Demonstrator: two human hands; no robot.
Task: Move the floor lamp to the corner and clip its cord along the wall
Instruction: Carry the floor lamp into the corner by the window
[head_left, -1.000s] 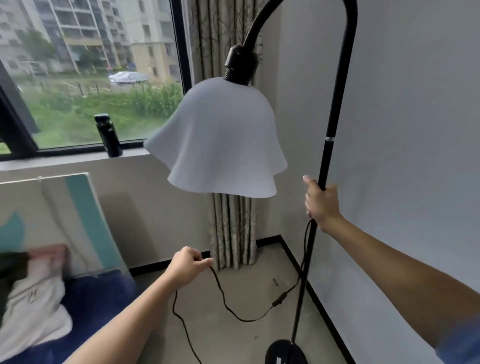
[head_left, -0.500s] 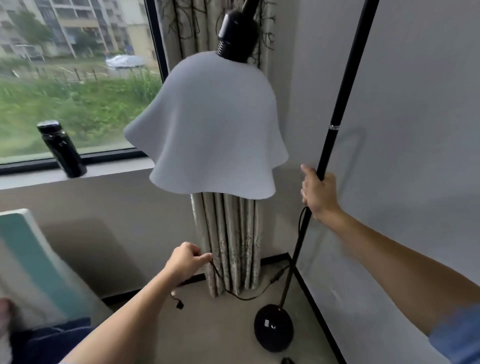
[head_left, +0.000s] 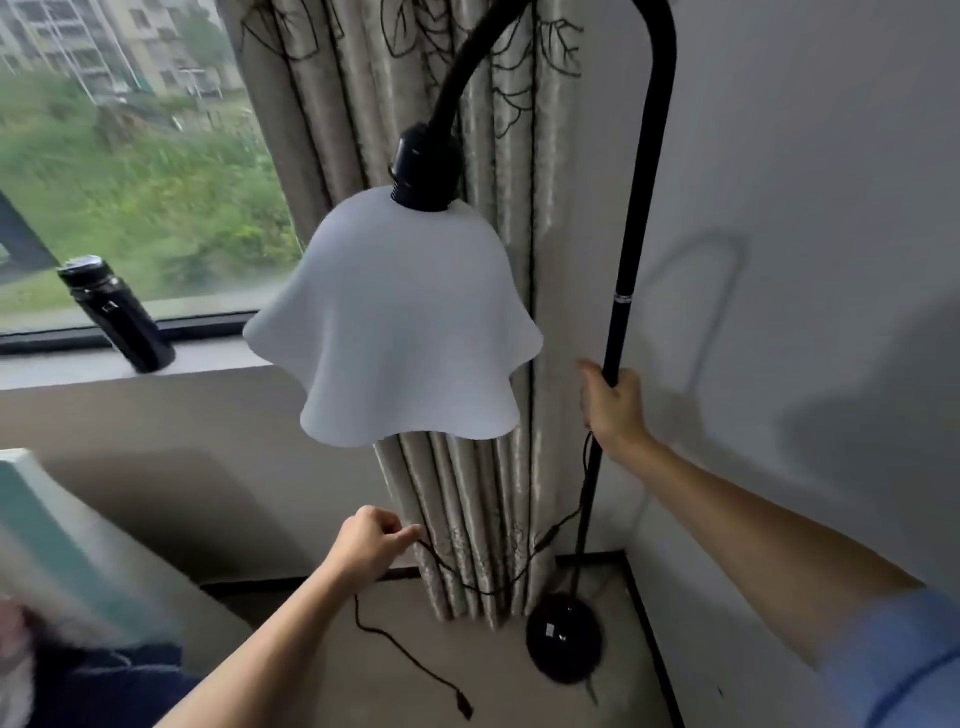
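Observation:
The floor lamp has a black pole (head_left: 631, 249), a curved neck and a wavy white shade (head_left: 400, 332). Its round black base (head_left: 565, 644) sits on the floor in the room's corner, beside the curtain. My right hand (head_left: 613, 405) grips the pole at mid-height. My left hand (head_left: 366, 545) pinches the thin black cord (head_left: 467, 584), which sags across the curtain's foot to the pole. The cord's free end with its plug (head_left: 462, 705) lies on the floor.
A patterned beige curtain (head_left: 498, 509) hangs in the corner behind the lamp. A black bottle (head_left: 117, 314) stands on the windowsill at left. The white wall (head_left: 805, 312) runs along the right with a dark skirting. A teal and white panel (head_left: 52, 540) leans at lower left.
The lamp has moved farther into the corner, its base now close to the curtain and wall. Both hands kept their hold on pole and cord, and my view has come closer.

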